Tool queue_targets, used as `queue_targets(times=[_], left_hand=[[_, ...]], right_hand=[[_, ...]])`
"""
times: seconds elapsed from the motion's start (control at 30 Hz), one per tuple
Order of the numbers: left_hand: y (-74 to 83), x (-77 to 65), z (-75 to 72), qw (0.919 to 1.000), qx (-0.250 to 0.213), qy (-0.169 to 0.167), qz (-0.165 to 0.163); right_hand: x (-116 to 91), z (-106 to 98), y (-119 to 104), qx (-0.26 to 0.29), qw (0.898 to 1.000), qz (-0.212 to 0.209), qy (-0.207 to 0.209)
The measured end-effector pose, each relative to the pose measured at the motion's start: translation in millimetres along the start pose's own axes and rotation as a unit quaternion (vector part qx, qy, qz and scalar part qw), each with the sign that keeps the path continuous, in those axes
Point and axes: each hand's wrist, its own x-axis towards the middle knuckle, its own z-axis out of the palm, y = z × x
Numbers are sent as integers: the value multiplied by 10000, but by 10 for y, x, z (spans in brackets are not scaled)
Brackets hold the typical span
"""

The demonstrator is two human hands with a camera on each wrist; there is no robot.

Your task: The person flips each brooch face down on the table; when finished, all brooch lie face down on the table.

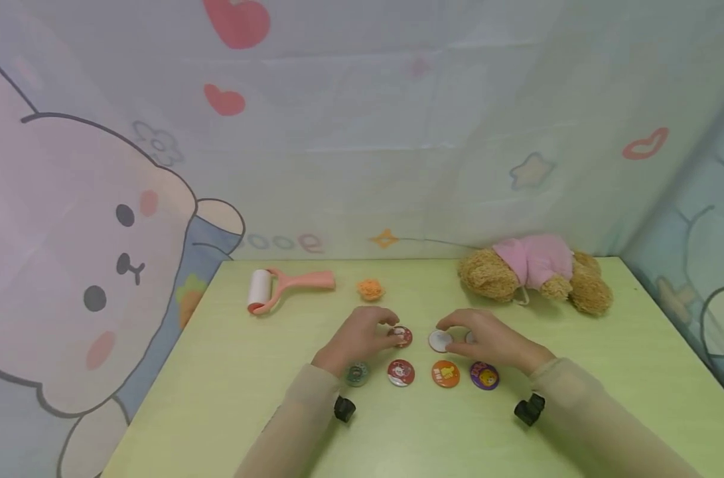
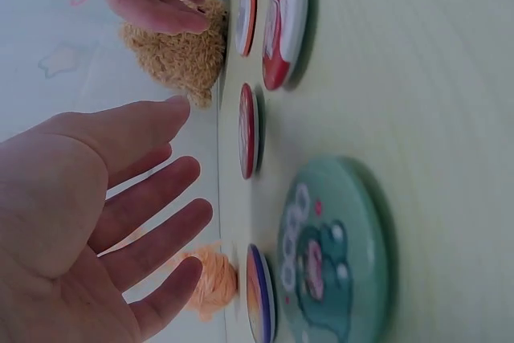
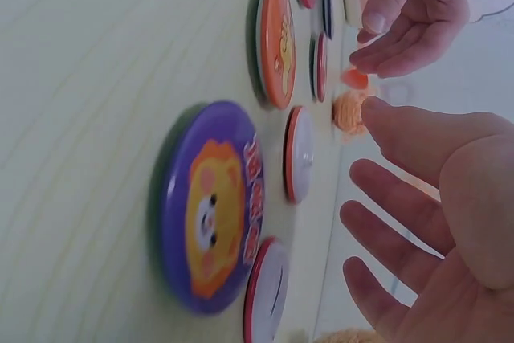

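Several round button badges lie on the table in two rows. My left hand (image 1: 358,337) is over the back row, thumb and fingers spread around a red badge (image 1: 401,336); a blue-rimmed badge (image 2: 259,295) shows beside it in the left wrist view. My right hand (image 1: 487,337) hovers with parted fingers by a white-faced, orange-rimmed badge (image 1: 440,341). A red-rimmed white badge (image 3: 267,291) is partly hidden under that hand in the head view. Both hands hold nothing. In front lie a green badge (image 1: 357,374), another red badge (image 1: 401,373), an orange badge (image 1: 445,374) and a purple badge (image 1: 484,376).
At the back left lies a pink-handled lint roller (image 1: 296,282). A small orange fuzzy ball (image 1: 370,289) is behind the badges. A brown plush toy in pink clothing (image 1: 535,265) lies at the back right, close to the printed curtain (image 1: 362,166).
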Motion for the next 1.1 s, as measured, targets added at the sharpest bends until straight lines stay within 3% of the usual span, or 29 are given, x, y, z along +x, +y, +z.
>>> queue_targets(times=[0.27,0.57,0.77,1.1], left_hand=[[-68,-47,-59,9999,-44,-117,-58],[-93,-11,-73,9989,405,-213,-62],[-96,-13,-68,9977,614,-273,-42],[-89,10,-58,9970,500,-493,-315]], right_hand=[[215,98,-115,269,9994,113,-209],[431,236,-152,318,9989,183,-292],[550,300,-207,229,9974,471,-503],[630,357,-234,157,9953,604,-742]])
